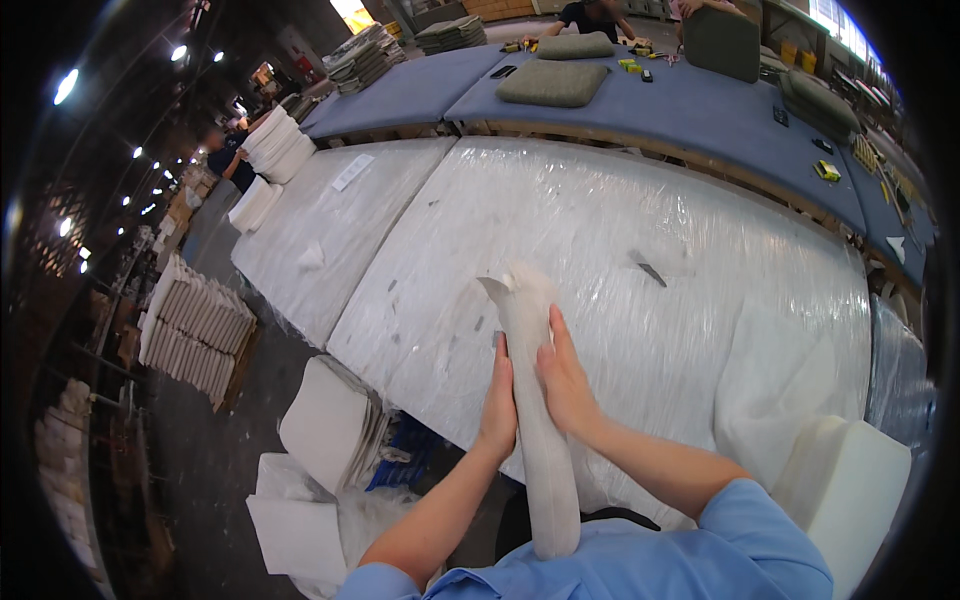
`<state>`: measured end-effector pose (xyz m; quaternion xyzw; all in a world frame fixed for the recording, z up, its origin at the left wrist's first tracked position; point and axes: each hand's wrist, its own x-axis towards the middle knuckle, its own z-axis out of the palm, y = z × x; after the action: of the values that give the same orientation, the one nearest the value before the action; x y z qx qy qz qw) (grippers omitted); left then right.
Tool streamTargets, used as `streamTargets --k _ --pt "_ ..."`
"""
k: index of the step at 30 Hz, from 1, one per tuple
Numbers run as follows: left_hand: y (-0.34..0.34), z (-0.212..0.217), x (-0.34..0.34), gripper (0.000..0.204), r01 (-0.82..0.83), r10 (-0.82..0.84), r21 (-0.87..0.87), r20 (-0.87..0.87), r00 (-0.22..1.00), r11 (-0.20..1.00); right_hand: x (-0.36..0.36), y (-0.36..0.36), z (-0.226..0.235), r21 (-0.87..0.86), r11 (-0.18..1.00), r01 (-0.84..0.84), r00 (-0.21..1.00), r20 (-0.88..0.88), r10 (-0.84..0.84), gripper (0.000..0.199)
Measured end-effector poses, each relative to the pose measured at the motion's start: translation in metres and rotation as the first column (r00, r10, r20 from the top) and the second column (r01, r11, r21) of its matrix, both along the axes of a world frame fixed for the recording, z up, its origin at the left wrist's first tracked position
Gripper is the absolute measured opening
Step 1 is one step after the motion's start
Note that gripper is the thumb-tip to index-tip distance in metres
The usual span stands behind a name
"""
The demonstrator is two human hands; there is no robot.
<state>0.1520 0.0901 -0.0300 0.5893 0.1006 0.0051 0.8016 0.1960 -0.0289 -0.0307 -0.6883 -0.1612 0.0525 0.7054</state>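
A pale grey cushion (543, 430) in a fabric cover stands edge-on in front of me, its near end against my blue shirt. My left hand (498, 400) presses flat along its left side. On the opposite side my right hand (568, 385) lies with fingers stretched forward and the thumb over the edge. The cushion is held between both palms. At its far end a loose flap of cover fabric (494, 289) sticks out to the left, beside fluffy white wadding (525, 278). Beneath is a table (600, 230) covered in clear plastic film.
White foam pads (335, 425) are stacked at the left, with another foam block (845, 490) and white wadding (775, 380) at the right. Beyond stands a blue-topped table (670, 110) with green cushions (552, 83). Other people (590, 18) work at the back and far left.
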Motion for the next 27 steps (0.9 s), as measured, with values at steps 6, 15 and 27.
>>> streamTargets --k 6,15,27 --pt "0.050 -0.010 0.075 0.078 0.005 -0.055 0.371 0.124 0.991 0.929 0.113 0.036 -0.006 0.079 0.962 0.262 0.954 0.130 -0.271 0.048" --pt "0.104 0.012 0.130 0.064 0.364 -0.377 0.276 -0.004 0.926 0.890 0.147 0.041 0.000 0.004 0.985 0.174 0.985 0.022 -0.174 0.047" --pt "0.081 -0.015 0.129 0.050 0.224 -0.223 0.066 -0.034 0.974 0.972 0.166 0.056 0.023 -0.266 0.955 0.128 0.992 0.023 -0.127 0.062"
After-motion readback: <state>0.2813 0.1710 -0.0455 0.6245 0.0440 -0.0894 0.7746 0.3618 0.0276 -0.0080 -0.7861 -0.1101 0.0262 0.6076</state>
